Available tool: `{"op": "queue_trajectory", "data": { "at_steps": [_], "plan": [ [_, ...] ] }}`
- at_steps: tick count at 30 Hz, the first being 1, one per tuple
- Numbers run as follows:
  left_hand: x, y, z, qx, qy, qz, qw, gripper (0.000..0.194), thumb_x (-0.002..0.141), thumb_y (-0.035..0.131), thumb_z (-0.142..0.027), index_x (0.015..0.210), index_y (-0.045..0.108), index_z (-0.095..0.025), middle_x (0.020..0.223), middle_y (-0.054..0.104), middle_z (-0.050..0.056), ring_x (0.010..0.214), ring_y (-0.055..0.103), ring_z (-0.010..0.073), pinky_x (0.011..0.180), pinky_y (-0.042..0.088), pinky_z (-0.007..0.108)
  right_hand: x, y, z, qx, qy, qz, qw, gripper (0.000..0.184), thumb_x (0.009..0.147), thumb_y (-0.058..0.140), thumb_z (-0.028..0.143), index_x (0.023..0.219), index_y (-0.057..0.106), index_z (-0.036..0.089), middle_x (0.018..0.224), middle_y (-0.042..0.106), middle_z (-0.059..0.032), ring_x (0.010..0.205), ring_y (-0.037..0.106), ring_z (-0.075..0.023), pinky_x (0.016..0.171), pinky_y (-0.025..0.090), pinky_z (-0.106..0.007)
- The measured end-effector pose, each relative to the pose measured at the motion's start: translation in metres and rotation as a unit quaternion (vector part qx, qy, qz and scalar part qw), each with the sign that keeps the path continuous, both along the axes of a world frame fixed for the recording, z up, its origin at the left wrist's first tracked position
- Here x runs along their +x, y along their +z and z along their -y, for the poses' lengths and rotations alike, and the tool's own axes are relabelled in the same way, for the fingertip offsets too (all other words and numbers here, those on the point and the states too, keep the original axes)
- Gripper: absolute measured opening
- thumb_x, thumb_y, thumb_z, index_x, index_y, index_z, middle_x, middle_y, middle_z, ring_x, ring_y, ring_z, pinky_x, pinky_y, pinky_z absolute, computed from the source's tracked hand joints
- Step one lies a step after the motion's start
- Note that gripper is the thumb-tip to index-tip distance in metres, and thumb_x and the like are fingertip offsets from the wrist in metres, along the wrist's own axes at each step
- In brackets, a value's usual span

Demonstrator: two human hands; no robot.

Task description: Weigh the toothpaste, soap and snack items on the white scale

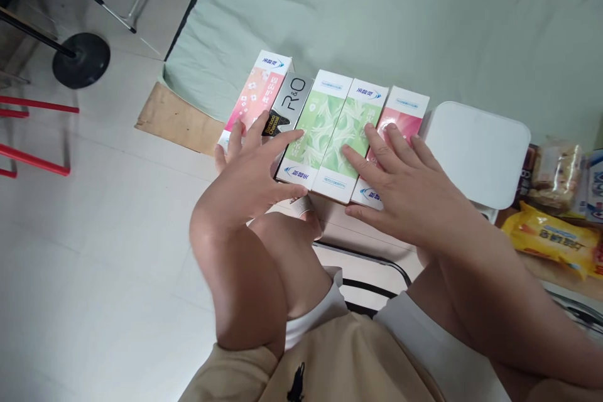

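Note:
Several toothpaste boxes lie side by side in a row at the table's near edge. At the left end is a coral box [257, 85], then a silver and black R&O box [293, 97]. Two green boxes, a left one [325, 110] and a right one [355, 116], fill the middle. A pink-red box [404, 114] is at the right end. My left hand [252, 166] spreads its fingers over the coral, silver and left green boxes. Fingers apart, my right hand [400, 179] rests across the right green and pink-red boxes. Both hands cover parts of the printing.
A white rounded-square container [478, 154] stands just right of the row. Beyond it are a yellow packet [551, 235] and a clear-wrapped snack pack [556, 173]. Pale green cloth [386, 6] covers the table. Red bars [38, 160] and a black round base [81, 61] are on the floor left.

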State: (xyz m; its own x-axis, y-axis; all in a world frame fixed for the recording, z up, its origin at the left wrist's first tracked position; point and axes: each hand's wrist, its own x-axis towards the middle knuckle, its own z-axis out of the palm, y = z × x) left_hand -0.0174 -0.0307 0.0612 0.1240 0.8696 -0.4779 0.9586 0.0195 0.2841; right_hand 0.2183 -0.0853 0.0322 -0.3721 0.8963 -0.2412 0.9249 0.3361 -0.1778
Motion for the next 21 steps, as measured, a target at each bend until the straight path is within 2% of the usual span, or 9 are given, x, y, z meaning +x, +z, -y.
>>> {"op": "queue_trajectory", "data": {
  "at_steps": [4, 6, 8, 10, 12, 15, 18, 21],
  "plan": [
    [-0.002, 0.006, 0.003, 0.012, 0.003, 0.004, 1.0, 0.087, 0.078, 0.085, -0.045, 0.158, 0.049, -0.046, 0.184, 0.011, -0.003, 0.17, -0.004, 0.0431, 0.134, 0.007, 0.071, -0.004, 0.006, 0.001, -0.013, -0.024, -0.01, 1.0, 0.093, 0.092, 0.059, 0.073, 0.17, 0.031, 0.031, 0.181, 0.016, -0.0149, 0.167, 0.015, -0.0474, 0.129, 0.016, -0.078],
    [-0.002, 0.011, 0.007, 0.079, 0.006, 0.057, 0.995, 0.085, 0.08, 0.084, -0.042, 0.158, 0.05, -0.038, 0.183, 0.016, 0.001, 0.17, -0.003, 0.0411, 0.137, 0.01, 0.066, -0.003, 0.013, 0.002, -0.015, -0.029, -0.029, 0.999, 0.093, 0.092, 0.06, 0.073, 0.171, 0.031, 0.031, 0.182, 0.014, -0.0136, 0.168, 0.013, -0.0469, 0.129, 0.015, -0.079],
    [0.004, 0.016, 0.01, 0.182, 0.0, 0.176, 0.968, 0.067, 0.087, 0.078, -0.037, 0.15, 0.058, -0.031, 0.175, 0.038, 0.004, 0.169, 0.02, 0.0346, 0.138, 0.024, 0.053, 0.001, 0.023, 0.003, -0.004, -0.024, -0.057, 0.998, 0.089, 0.093, 0.059, 0.07, 0.169, 0.035, 0.028, 0.181, 0.019, -0.0133, 0.168, 0.016, -0.0452, 0.13, 0.018, -0.076],
    [0.016, 0.018, 0.013, 0.247, -0.008, 0.304, 0.92, 0.039, 0.094, 0.071, -0.031, 0.132, 0.067, -0.029, 0.149, 0.065, 0.003, 0.149, 0.054, 0.0248, 0.128, 0.045, 0.04, 0.011, 0.035, 0.005, 0.011, -0.022, -0.087, 0.996, 0.079, 0.097, 0.057, 0.062, 0.165, 0.044, 0.024, 0.177, 0.032, -0.0149, 0.164, 0.03, -0.0427, 0.129, 0.029, -0.07],
    [0.035, 0.016, 0.016, 0.265, -0.024, 0.389, 0.882, 0.018, 0.097, 0.067, -0.027, 0.114, 0.072, -0.029, 0.119, 0.076, 0.001, 0.12, 0.071, 0.0197, 0.11, 0.058, 0.036, 0.025, 0.047, 0.009, 0.026, -0.036, -0.112, 0.993, 0.066, 0.101, 0.052, 0.052, 0.158, 0.053, 0.019, 0.166, 0.051, -0.0171, 0.152, 0.051, -0.0406, 0.121, 0.045, -0.064],
    [0.071, 0.011, 0.021, 0.274, -0.075, 0.458, 0.842, 0.011, 0.095, 0.069, -0.021, 0.101, 0.075, -0.028, 0.098, 0.076, -0.001, 0.095, 0.072, 0.0167, 0.086, 0.06, 0.033, 0.054, 0.062, 0.021, 0.041, -0.069, -0.131, 0.988, 0.055, 0.102, 0.047, 0.042, 0.15, 0.06, 0.018, 0.147, 0.069, -0.0162, 0.127, 0.071, -0.0379, 0.099, 0.06, -0.056],
    [0.112, 0.007, 0.03, 0.258, -0.112, 0.498, 0.82, 0.023, 0.092, 0.064, -0.007, 0.095, 0.075, -0.028, 0.088, 0.075, -0.003, 0.081, 0.07, 0.0131, 0.073, 0.057, 0.03, 0.091, 0.07, 0.039, 0.067, -0.117, -0.128, 0.982, 0.055, 0.102, 0.048, 0.043, 0.15, 0.06, 0.019, 0.14, 0.073, -0.0146, 0.116, 0.075, -0.036, 0.092, 0.062, -0.053],
    [0.157, 0.004, 0.044, 0.225, -0.142, 0.517, 0.813, 0.023, 0.09, 0.062, -0.005, 0.091, 0.073, -0.025, 0.082, 0.075, -0.003, 0.073, 0.07, 0.0126, 0.07, 0.058, 0.029, 0.132, 0.07, 0.059, 0.114, -0.198, -0.123, 0.966, 0.059, 0.101, 0.051, 0.046, 0.151, 0.06, 0.018, 0.142, 0.072, -0.0147, 0.123, 0.073, -0.0366, 0.098, 0.061, -0.054]
  ]
}}
